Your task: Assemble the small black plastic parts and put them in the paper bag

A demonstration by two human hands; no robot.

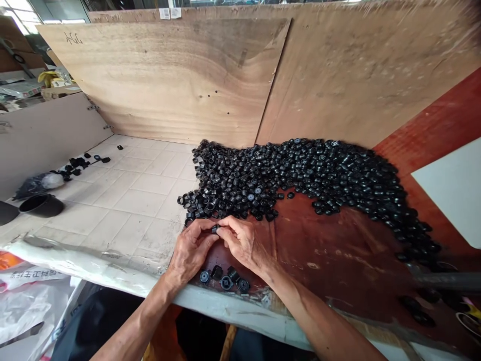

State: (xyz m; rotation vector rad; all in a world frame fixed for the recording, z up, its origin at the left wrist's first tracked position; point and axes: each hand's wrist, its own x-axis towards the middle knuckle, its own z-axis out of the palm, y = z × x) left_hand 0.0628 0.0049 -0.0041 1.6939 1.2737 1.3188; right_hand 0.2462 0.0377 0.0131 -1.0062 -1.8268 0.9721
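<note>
Between the fingertips of both hands is a small black plastic cap (215, 229), mostly covered by the fingers. My left hand (191, 246) pinches it from the left with thumb and forefinger. From the other side, my right hand (240, 241) grips the same piece, its fingers closed. Just below the hands, near the table's front edge, lie several loose round black caps (226, 283), some showing a spoked inside. Beyond the fingertips spreads a large pile of similar black parts (300, 168), with ring-like ones at its left end.
Plywood boards (180, 80) wall off the back. Pale tiled surface (139, 190) lies left of the dark red tabletop (319, 240). A black cup (41, 204), a plastic bag (33, 184) and scattered black pieces (77, 163) sit at far left. A white padded edge (210, 301) runs along the front.
</note>
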